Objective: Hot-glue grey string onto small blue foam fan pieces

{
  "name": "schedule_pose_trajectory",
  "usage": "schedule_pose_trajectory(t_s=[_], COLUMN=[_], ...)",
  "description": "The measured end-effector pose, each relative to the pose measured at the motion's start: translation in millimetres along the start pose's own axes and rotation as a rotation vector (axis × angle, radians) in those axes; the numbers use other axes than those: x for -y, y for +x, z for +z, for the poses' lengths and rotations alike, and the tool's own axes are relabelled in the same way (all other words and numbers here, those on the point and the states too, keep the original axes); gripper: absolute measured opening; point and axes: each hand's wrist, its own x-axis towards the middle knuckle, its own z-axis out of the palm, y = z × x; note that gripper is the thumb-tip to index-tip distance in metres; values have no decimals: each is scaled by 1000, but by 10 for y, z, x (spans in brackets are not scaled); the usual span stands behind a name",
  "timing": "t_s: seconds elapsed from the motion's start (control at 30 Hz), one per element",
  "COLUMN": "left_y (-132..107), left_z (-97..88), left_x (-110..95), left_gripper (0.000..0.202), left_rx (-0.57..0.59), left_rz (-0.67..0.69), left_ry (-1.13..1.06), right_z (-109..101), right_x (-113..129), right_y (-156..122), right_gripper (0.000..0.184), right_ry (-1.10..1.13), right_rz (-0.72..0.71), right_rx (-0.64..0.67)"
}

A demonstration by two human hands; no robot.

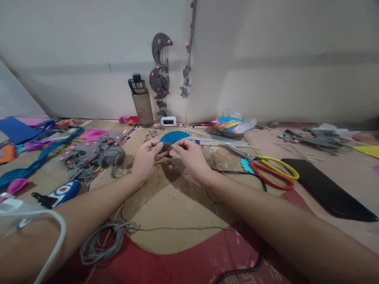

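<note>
Near the middle of the table, my left hand (149, 157) and my right hand (191, 156) pinch a small dark grey felt piece (166, 147) between them. Its exact shape is partly covered by my fingers. Just behind the hands lies a blue rounded felt piece (174, 136). Grey yarn (177, 228) runs across the cardboard below my wrists, from a loose coil (102, 242) beside my left forearm. To the right of my right hand rest scissors (271, 169) with one yellow and one red handle.
At left, grey felt shapes with pompoms (85, 152) lie beside a grey yarn ball (114, 156). A bottle (142, 102) and a small digital clock (168, 121) stand by the wall. A bowl of felt scraps (235, 128), a black flat object (328, 189) and a glue gun (63, 193) also lie around.
</note>
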Motion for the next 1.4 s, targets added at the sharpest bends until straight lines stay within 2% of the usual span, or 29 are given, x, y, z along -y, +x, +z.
schedule_pose_trajectory(t_s=[0.3,0.93,1.4], left_y=[-25,-11,16], left_z=[25,19,-12], left_x=[-43,-42,-20], left_gripper=[16,16,12], left_rx=[-38,-4,36], left_rz=[-33,-90,-133], left_ry=[-24,-67,-134], right_z=[12,7,1], right_x=[68,-23,31], right_y=[-45,-21,-24], right_gripper=[18,21,17], right_ry=[-38,-87,-76], right_rz=[-3,16,-5], right_rx=[-59,-89,-85])
